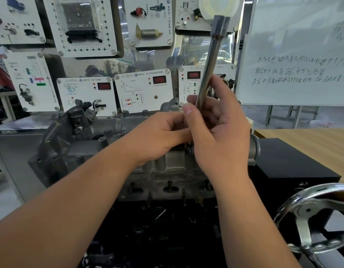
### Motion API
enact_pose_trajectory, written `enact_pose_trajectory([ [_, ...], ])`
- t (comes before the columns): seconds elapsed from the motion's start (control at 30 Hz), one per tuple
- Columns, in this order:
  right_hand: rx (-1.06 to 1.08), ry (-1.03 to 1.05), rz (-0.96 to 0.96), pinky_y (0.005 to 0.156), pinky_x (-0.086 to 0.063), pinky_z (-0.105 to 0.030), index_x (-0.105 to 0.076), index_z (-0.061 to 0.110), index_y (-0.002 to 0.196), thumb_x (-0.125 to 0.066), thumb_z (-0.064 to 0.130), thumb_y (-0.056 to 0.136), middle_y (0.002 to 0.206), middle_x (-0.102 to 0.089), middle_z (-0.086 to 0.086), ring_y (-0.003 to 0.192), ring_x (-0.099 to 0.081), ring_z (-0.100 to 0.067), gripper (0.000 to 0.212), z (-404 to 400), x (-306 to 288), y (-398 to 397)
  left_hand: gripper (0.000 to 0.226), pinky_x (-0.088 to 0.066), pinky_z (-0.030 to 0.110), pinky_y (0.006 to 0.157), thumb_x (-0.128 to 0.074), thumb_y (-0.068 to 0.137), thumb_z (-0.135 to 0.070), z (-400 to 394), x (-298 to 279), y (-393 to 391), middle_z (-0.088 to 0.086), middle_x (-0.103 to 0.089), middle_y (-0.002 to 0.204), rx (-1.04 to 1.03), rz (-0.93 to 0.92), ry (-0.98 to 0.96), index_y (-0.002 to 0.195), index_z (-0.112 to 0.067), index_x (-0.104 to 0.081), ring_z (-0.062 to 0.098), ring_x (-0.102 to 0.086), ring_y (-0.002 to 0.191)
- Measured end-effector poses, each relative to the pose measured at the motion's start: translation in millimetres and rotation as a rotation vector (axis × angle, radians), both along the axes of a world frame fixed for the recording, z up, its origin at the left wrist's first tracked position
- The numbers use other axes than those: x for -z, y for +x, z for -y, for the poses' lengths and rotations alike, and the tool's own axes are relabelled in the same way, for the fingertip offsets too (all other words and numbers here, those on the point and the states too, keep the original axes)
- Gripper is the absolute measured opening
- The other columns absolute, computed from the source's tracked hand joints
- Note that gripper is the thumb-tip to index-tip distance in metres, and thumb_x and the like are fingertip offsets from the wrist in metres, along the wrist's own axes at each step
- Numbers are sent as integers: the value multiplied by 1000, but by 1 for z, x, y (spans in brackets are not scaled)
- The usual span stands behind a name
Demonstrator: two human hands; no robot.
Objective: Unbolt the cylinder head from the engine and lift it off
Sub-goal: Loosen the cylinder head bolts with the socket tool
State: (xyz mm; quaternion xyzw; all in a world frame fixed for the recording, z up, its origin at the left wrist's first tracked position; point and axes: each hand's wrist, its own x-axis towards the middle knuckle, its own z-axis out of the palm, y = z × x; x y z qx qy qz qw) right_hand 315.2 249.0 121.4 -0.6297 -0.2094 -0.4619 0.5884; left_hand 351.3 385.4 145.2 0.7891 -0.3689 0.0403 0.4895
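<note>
Steel: one socket wrench [210,68]; two hands, right hand [217,130], left hand [159,136]; one cylinder head [101,144]

Our two hands crowd the top of the grey cast-metal cylinder head [113,144]: our left hand [159,136] lies curled over its upper edge, and our right hand [219,132] grips the long polished steel socket wrench [210,74], which rises tilted above it. To the right, the chrome spoked handwheel [312,213] and the black box-shaped stand [289,161] block the way. Behind, white training panels [142,91] wall off the rear. The head's left end stands uncovered.
</note>
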Motion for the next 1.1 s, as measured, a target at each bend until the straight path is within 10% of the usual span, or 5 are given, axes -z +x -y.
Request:
enact_pose_trajectory([
  [0.4, 17, -12, -9, 73, -61, -39, -44, 23, 148, -54, 21, 99, 101, -72, 24, 84, -72, -8, 50, 1, 2, 0, 23, -48, 29, 98, -57, 90, -53, 0, -2, -5, -17, -77, 104, 21, -6, 64, 97, -44, -76, 1, -69, 107],
  [0.77, 15, -7, -15, 83, -59, -27, -52, 23, 144, -58, 19, 97, 106, -71, 21, 96, -69, 2, 47, 0, 0, 0, 30, -51, 35, 105, -59, 100, -30, 1, 1, -1, -1, -75, 116, 11, 3, 46, 126, -19, -68, 16, -69, 113],
  [0.93, 23, -9, 2, 80, -57, -21, -57, 19, 141, -56, 16, 98, 101, -71, 18, 89, -69, -1, 43, 4, -2, 0, 28, -51, 43, 102, -58, 96, -45, -1, 0, 0, -2, -77, 107, -34, -3, 50, 105, -24, -74, 18, -69, 109],
  [1.1, -10, -1, -20, 87, -61, -39, -50, 25, 146, -55, 18, 97, 103, -74, 17, 100, -70, -2, 49, 3, -2, -3, 29, -52, 36, 102, -56, 92, -46, 0, -2, -4, -7, -77, 107, -7, 9, 61, 106, -28, -74, 11, -70, 109],
])
